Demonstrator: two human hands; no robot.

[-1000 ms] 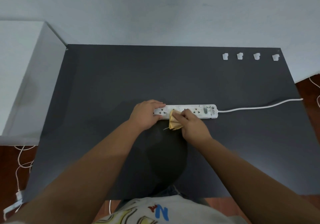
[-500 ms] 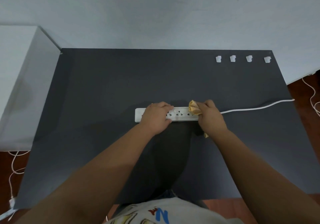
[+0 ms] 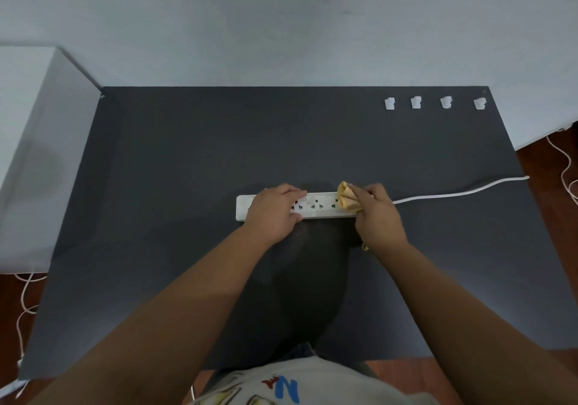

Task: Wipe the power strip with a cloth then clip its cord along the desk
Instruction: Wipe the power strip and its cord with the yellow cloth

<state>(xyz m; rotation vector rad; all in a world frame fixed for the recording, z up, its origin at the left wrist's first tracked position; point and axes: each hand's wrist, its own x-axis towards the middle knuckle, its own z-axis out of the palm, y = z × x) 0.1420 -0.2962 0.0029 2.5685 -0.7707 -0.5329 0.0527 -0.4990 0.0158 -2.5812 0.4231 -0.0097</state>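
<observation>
A white power strip (image 3: 316,207) lies lengthwise on the dark desk (image 3: 187,154), near its middle. My left hand (image 3: 275,212) presses down on the strip's left part, fingers curled over it. A folded yellow cloth (image 3: 346,200) rests on the strip's right end, and my right hand (image 3: 377,214) grips it there. The white cord (image 3: 453,192) runs from under my right hand to the desk's right edge. Several white cord clips (image 3: 416,102) sit in a row at the far right of the desk.
A white cabinet (image 3: 34,142) stands against the desk's left side. Pale wall runs behind the desk. Loose white cables lie on the wooden floor at the left (image 3: 23,298) and at the right (image 3: 566,167).
My right hand with the cloth has swept from the strip's middle to its right end. My left hand has shifted right along the strip, uncovering its left end.
</observation>
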